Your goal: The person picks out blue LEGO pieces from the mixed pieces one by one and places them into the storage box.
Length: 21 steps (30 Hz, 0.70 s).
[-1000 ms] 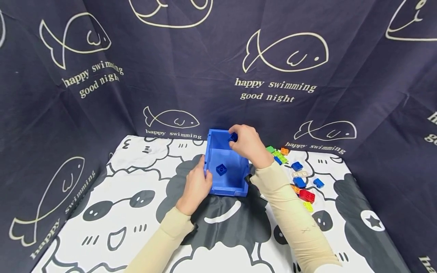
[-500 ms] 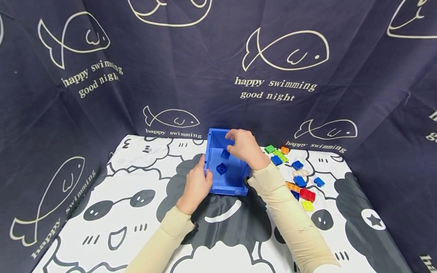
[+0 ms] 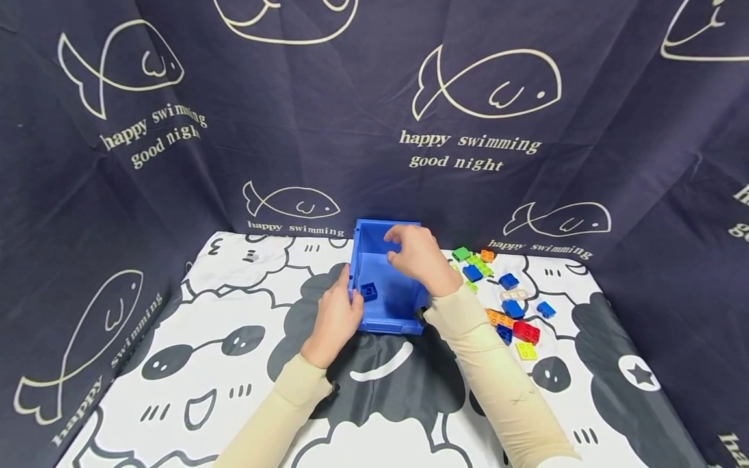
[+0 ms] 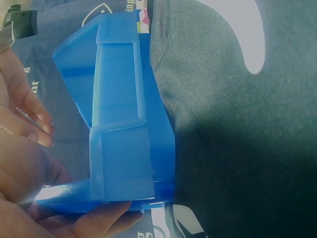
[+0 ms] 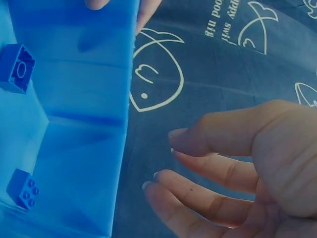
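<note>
A blue plastic bin stands on the table, its open top toward me. My left hand grips its left side wall, thumb inside and fingers outside. Over the bin's right part hovers my right hand, fingers loosely bent, thumb apart and nothing held, as the right wrist view shows. Two blue building bricks lie inside: an upturned brick with its hollow underside showing, and a studded brick near another wall. Only one blue brick shows in the head view, beside the left wall.
Loose bricks lie right of the bin, among them a red brick, a yellow-green brick, an orange brick, a green brick and several blue ones. A dark fish-print curtain hangs close behind the bin.
My right hand has let go of a blue brick, which dropped into the bin. The blue brick seen on the bin floor now sits farther left. My left hand keeps its place.
</note>
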Tool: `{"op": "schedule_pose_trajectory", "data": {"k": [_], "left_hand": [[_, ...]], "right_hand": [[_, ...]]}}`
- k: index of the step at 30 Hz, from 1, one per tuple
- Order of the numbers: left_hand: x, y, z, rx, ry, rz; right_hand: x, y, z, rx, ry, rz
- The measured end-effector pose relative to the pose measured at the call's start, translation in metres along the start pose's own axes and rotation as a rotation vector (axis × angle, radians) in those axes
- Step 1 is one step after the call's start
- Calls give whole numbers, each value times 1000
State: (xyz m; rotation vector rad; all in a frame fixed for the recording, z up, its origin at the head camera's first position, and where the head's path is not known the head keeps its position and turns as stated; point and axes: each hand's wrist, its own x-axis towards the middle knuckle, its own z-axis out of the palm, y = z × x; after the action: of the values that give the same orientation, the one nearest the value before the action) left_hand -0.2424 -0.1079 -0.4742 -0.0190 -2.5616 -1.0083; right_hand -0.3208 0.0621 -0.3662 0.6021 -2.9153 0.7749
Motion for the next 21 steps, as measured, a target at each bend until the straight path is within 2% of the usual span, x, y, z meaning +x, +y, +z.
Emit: {"op": "schedule_pose_trajectory", "data": {"k": [6, 10, 13, 16, 21], "left_hand": [[0, 0, 1, 6, 3, -4], [0, 0, 1, 2, 4, -7], [0, 0, 1, -3, 8, 1], [0, 0, 1, 0, -1, 7], [1, -1, 1, 8, 8, 16]], "right_hand": [[-7, 1, -16, 23, 34, 31], [-10, 6, -31, 19, 101, 36], [-11, 14, -45, 15, 174, 41], [-15, 25, -59, 25, 233, 81], [-17, 44, -71, 31, 250, 138]]}}
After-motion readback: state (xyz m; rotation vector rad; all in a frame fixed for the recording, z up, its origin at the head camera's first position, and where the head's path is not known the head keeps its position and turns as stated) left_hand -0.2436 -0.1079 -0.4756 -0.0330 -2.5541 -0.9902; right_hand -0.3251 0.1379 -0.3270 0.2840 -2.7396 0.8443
